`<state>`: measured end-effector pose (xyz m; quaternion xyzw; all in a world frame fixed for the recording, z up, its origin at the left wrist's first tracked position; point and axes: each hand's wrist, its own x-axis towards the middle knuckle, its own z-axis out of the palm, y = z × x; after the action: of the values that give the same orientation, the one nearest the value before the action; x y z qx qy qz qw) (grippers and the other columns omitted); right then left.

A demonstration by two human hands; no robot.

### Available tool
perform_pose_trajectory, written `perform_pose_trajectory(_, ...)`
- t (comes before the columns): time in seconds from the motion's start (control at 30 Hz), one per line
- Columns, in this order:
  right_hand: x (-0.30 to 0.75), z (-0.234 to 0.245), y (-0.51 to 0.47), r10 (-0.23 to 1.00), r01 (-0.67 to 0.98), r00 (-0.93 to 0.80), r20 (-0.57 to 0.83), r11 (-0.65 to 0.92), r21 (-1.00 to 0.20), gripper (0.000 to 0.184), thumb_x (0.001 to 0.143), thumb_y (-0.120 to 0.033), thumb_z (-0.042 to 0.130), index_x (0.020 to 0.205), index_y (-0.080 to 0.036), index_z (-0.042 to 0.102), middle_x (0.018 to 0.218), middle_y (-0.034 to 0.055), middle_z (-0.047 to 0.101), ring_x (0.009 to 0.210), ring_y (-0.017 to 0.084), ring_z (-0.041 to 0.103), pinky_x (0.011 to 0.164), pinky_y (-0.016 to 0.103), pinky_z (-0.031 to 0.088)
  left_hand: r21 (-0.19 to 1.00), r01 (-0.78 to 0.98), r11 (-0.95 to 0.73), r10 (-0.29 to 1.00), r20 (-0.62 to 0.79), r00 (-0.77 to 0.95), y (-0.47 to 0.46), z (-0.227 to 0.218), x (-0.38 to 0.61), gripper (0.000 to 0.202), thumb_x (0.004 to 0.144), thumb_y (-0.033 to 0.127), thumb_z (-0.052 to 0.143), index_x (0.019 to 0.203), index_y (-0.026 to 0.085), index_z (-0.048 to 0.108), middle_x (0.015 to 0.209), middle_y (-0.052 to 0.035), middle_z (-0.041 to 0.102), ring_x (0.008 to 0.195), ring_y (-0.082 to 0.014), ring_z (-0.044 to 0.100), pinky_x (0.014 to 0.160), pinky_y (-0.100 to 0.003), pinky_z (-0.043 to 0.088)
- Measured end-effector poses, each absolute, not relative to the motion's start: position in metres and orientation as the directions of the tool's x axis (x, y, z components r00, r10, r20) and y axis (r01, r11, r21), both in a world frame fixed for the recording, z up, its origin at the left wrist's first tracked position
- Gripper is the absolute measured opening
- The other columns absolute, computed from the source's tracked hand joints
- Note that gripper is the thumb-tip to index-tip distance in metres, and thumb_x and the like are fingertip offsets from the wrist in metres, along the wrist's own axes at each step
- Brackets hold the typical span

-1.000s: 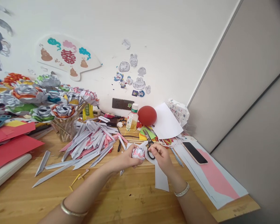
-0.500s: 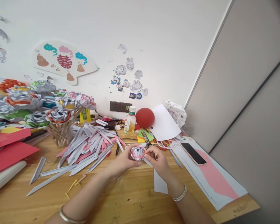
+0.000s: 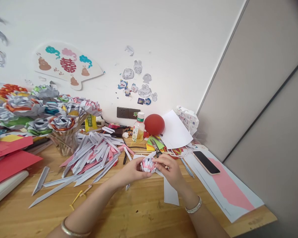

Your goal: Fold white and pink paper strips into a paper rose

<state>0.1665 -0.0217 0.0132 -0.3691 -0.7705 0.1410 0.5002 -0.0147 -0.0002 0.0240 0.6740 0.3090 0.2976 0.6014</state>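
Note:
A small folded paper flower, pink and grey-white, sits between both hands above the wooden desk. My left hand cups it from the left and below, fingers curled round it. My right hand pinches its right side with thumb and fingertips. Each wrist wears a metal bangle. A white paper strip lies on the desk under my right hand. Scissors lie just behind the flower.
A heap of folded grey and pink paper strips lies to the left. A glass vase of paper flowers stands beyond it. Red sheets cover the far left. A bottle, red balloon and phone are at the back right.
The paper flower has been turned in my hands, its pink petals now showing upward. My right fingers have shifted onto its right edge. The view barely moved.

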Motion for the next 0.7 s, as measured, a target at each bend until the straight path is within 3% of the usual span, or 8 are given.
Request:
perform_pose_trajectory(0.43, 0.1692, 0.0071, -0.0218, 0.49, 0.577, -0.338, 0.803, 0.782, -0.234, 0.011, 0.079, -0.018, 0.055, 0.084, -0.02, 0.065, 0.076, 0.0041, 0.061, 0.07, 0.014, 0.056, 0.069, 0.03, 0.046, 0.999, 0.002, -0.05, 0.724, 0.035, 0.689, -0.0002, 0.0235, -0.0172, 0.035, 0.063, 0.03, 0.067, 0.093, 0.014, 0.057, 0.085, -0.0011, 0.059, 0.073, -0.012, 0.049, 0.067, -0.022, 0.037)
perform_pose_trajectory(0.7, 0.1697, 0.0098, -0.0235, 0.494, 0.561, -0.331, 0.804, 0.788, -0.253, 0.015, 0.081, -0.018, 0.053, 0.089, -0.021, 0.065, 0.08, 0.0044, 0.063, 0.074, 0.015, 0.058, 0.071, 0.03, 0.047, 0.999, -0.002, -0.034, 0.726, 0.026, 0.687, -0.001, 0.0236, -0.0176, 0.028, 0.065, 0.031, 0.066, 0.085, 0.015, 0.057, 0.068, 0.0041, 0.049, 0.059, -0.0075, 0.039, 0.054, -0.019, 0.031)
